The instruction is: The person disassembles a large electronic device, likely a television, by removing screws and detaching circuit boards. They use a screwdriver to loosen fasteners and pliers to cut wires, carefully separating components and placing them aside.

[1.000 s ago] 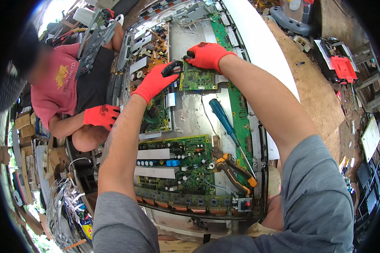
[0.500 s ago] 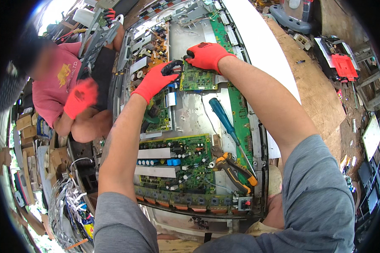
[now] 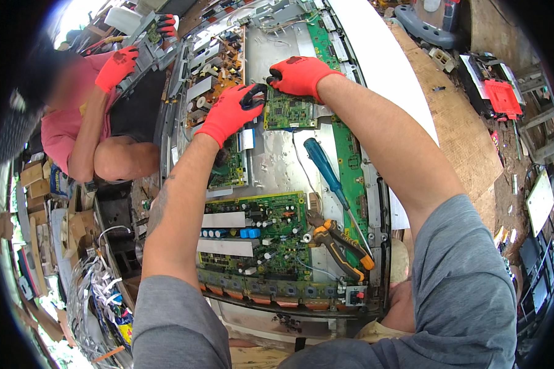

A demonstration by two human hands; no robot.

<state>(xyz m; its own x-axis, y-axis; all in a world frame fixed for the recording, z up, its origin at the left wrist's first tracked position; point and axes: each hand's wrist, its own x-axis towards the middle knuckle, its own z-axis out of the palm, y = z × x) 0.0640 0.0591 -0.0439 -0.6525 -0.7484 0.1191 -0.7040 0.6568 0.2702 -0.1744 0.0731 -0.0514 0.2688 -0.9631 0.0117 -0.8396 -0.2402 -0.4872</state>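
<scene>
- Left hand [image 3: 231, 111] and right hand [image 3: 300, 74], both in red gloves, stay pinched on the small green circuit board's [image 3: 287, 113] top edge, near the open chassis's [image 3: 375, 203] far end.
- The co-worker's gloved hand [image 3: 115, 66] has risen from the knee to a separate board [image 3: 143, 42].

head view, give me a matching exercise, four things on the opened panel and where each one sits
Things:
1. small green circuit board
2. blue-handled screwdriver
3. orange and black pliers
4. large green circuit board

Places:
A. lying loose on the bare metal, mid panel
B. near end of the panel, left of the pliers
C. far end, between the left hand and right hand
D. near right corner, beside the screwdriver's tip

Pairs: 1-C, 2-A, 3-D, 4-B
</scene>
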